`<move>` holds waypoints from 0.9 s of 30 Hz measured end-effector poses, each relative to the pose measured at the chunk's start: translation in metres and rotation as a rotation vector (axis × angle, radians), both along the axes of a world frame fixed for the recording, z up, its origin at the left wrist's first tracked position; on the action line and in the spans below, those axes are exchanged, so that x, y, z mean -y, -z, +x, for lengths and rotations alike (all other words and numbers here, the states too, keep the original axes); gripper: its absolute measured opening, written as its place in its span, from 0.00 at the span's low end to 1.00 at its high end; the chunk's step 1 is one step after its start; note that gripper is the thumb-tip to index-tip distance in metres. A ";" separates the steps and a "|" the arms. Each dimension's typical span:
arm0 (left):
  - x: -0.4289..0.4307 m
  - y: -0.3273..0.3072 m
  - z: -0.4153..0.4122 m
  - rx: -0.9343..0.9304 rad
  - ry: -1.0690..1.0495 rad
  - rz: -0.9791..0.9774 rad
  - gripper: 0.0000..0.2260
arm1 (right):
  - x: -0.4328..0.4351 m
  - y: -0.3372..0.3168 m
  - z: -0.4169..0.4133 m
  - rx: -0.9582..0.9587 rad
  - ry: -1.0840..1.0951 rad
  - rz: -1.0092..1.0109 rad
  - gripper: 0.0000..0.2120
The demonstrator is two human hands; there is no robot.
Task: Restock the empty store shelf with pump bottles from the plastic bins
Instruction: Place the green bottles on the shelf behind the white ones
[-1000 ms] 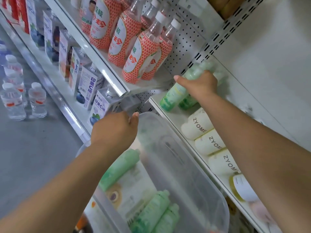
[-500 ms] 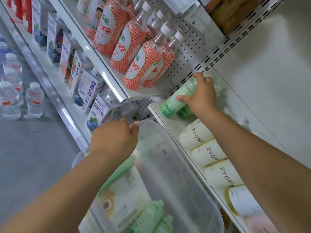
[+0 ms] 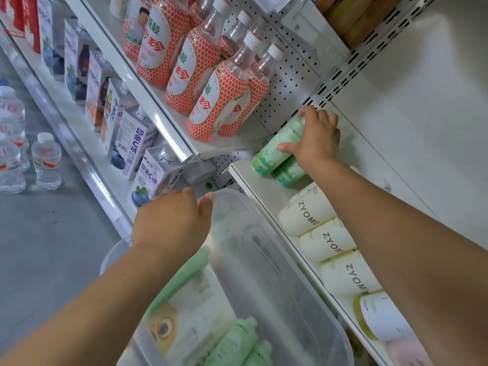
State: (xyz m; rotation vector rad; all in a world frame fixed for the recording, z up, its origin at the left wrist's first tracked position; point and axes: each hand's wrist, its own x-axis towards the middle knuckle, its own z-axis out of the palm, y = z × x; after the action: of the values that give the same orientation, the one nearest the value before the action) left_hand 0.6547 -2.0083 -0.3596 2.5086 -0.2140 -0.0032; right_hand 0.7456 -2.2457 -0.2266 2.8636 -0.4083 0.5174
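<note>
On shelf, right grip round bottle

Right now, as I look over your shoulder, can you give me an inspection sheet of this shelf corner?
Surface: white shelf, partly stocked.
Job's things: green pump bottle on the shelf, second green bottle beside it; cream ZYOME bottles in a row; more green bottles lying in the plastic bin.
Clutter: water bottles standing on the floor.
Grips: left hand holds the bin's rim; right hand wraps the green pump bottle.
Cables: nothing seen.
Surroundings: orange drink bottles on the upper shelf, juice cartons lower left.
</note>
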 end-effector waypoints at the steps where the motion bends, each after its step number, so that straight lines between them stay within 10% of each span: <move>1: 0.000 0.000 0.000 -0.003 0.002 0.004 0.22 | 0.000 0.001 0.000 -0.003 0.001 -0.001 0.34; 13: -0.001 -0.001 -0.003 -0.024 0.006 0.035 0.22 | -0.025 0.003 -0.037 0.144 -0.096 0.062 0.36; 27: 0.008 0.005 -0.014 0.176 0.161 0.233 0.21 | -0.053 0.119 -0.225 0.101 -0.106 0.920 0.14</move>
State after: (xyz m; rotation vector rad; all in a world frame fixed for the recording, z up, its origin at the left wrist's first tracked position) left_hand 0.6405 -2.0159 -0.3650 2.7166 -0.5140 0.1351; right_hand 0.5202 -2.1926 -0.3461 3.7640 -0.6473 0.6108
